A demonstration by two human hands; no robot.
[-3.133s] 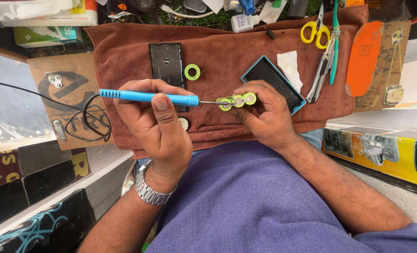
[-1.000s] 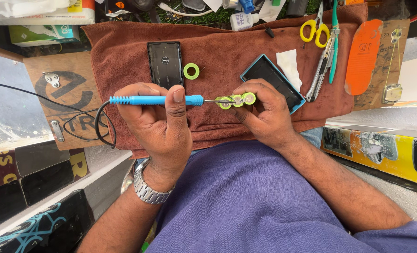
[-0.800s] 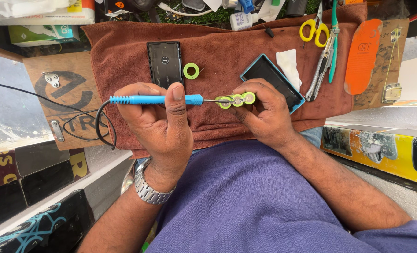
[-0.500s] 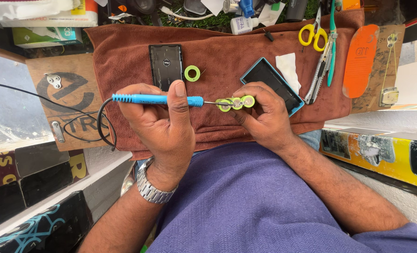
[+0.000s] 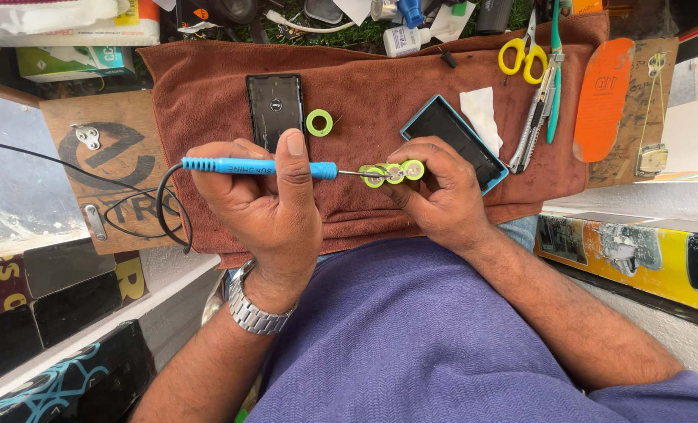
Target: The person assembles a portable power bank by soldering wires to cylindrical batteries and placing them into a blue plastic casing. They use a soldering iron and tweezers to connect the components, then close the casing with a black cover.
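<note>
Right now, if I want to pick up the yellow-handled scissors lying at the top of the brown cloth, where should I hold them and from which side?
Probably take the yellow-handled scissors by their two finger loops, coming from the person's side. The loops lie flat toward the brown cloth with the blades pointing away, and a utility knife lies close beside them.

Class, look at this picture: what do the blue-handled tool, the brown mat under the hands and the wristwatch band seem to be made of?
Blue-handled tool: handle looks like matte plastic with a ribbed end; its thin shaft looks like bare metal.
Brown mat: soft cloth, probably towelling, judging by its fuzzy nap and folds.
Watch band: shiny silver links, likely steel.
</note>
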